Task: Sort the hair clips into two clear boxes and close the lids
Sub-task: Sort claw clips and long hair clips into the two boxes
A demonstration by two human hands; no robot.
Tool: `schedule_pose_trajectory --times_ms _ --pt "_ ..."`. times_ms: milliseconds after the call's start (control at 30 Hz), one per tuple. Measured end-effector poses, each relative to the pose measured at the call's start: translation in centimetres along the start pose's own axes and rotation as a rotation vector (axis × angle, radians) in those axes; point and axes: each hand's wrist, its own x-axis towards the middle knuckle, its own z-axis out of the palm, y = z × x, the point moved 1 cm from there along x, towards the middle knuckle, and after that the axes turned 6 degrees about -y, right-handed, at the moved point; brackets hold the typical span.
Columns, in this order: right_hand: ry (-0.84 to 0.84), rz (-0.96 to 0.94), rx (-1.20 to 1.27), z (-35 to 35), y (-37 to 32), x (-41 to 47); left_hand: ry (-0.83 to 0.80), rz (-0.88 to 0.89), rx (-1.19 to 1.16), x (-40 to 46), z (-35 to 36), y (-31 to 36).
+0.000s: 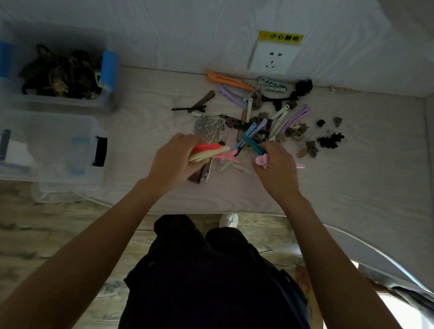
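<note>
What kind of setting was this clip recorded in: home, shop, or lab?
Probably a home room, though a staged one is possible: a light wood-grain table against a wall with an electrical outlet under a yellow warning sticker, wood-look flooring, and a window at lower right.

L hand (174, 158) grips bunch of long clips (207, 153), R hand (278, 169) pinches pink clip (262, 160) by clip pile (268, 121); blue-latch box (50, 99) holds dark clips.
</note>
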Motion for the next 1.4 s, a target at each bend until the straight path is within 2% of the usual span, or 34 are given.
schedule_pose_trajectory --times_ms 100,233,300,400,600,800,967,1067,1167,1300,1400 --pt "-0.114 -0.091 -0.131 1.5 -1.6 0.9 0.013 -0.317 -0.113 -1.4 -0.7 -1.3" --pt "-0.292 -0.236 -0.362 2.3 -2.3 2.3 -0.027 -0.472 -0.119 -1.8 0.0 -0.8" --pt "-0.358 -0.275 -0.436 2.5 -2.2 2.9 -0.095 -0.479 -0.124 -1.6 0.9 0.2" --pt "-0.366 -0.295 -0.463 2.4 -1.8 3.8 -0.160 -0.451 -0.092 -0.9 2.3 1.4" --pt "-0.362 -0.388 -0.581 0.7 -1.0 4.5 -0.176 -0.429 0.081 0.0 2.9 1.5" --pt "-0.406 -0.606 -0.633 0.3 -1.0 4.9 -0.123 -0.450 -0.143 0.2 2.2 0.8" --pt "-0.522 -0.630 -0.664 0.4 -1.5 5.7 -0.070 -0.515 -0.347 0.3 1.0 0.4" --pt "-0.593 -0.618 -0.748 0.1 -2.3 6.1 -0.052 -0.489 -0.385 0.6 0.3 0.4" --pt "-0.470 -0.573 -0.624 0.1 -2.0 6.0 -0.060 -0.465 -0.385 0.9 -0.6 0.3" --pt "-0.244 -0.317 -0.340 0.0 -2.4 5.9 -0.022 -0.395 -0.516 1.1 -3.2 -0.2" --pt "-0.103 -0.189 -0.203 -0.6 -5.0 5.7 0.007 -0.289 -0.419 0.1 -6.5 -0.8"
